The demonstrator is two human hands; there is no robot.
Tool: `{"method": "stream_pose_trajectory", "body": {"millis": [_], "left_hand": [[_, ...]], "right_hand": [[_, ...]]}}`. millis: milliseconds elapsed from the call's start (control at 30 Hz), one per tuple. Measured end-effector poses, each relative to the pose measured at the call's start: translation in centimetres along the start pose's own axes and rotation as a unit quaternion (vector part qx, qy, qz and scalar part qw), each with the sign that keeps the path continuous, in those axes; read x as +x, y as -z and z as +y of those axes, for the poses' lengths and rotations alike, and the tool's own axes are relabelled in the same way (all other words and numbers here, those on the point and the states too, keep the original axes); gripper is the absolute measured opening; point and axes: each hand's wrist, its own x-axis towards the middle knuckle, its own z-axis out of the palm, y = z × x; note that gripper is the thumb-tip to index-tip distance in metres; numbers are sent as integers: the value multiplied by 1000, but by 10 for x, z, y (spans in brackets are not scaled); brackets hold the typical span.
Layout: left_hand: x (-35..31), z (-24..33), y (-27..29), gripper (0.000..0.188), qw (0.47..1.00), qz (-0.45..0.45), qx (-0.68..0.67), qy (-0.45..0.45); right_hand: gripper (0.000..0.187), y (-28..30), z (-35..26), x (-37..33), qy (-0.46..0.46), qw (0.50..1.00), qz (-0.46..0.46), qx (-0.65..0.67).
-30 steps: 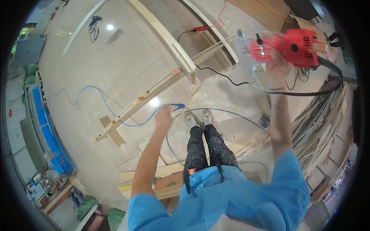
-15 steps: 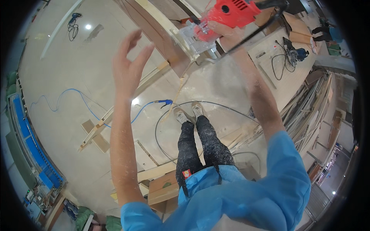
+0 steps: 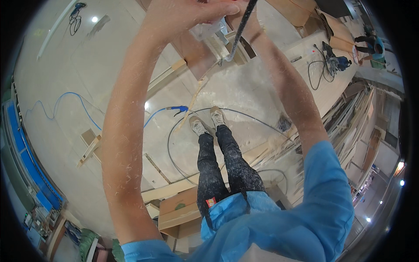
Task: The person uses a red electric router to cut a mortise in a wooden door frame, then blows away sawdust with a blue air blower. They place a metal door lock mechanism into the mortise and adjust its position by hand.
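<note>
Both hands meet at the far, upper end of the view, and the power tool lies between and just below them, most of its body out of sight, so that chiefly its clear plastic base shows. The left hand comes over from the left with its thumb reaching across toward the right hand, which sits beside the tool's black cord; both hands are close to the tool, and I cannot tell which is nearer. The fingers are largely cut off or hidden, so whether they are clamped on the tool or apart cannot be told. Its long axis cannot be read either. The base is just beside the near end of a pale wooden beam, which runs away from the person; whether they touch is unclear. On the floor, a blue air gun lies near the shoes, inside the bend of a black hose. To the right, a blue corded tool rests near the far edge of a pale counter, with a co-worker beyond it
</note>
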Motion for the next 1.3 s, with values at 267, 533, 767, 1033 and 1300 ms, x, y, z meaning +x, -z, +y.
{"method": "stream_pose_trajectory", "body": {"millis": [267, 533, 767, 1033, 1300], "left_hand": [[6, -9, -19, 85, 997, 67, -21, 20], [13, -20, -15, 75, 992, 102, 38, 59], [15, -23, -13, 72, 993, 88, -40, 62], [13, -37, -11, 72, 993, 73, -78, 54], [9, -45, -12, 75, 989, 84, -116, 41]], "right_hand": [[54, 3, 13, 10, 2, 1000, -10, 17], [59, 5, 29, 19, -1, 999, -8, 38], [64, 0, 30, 22, 6, 1000, -15, 19], [80, -1, 25, 15, -26, 999, -39, -8], [94, 0, 41, 12, -55, 994, -52, 76]]}}
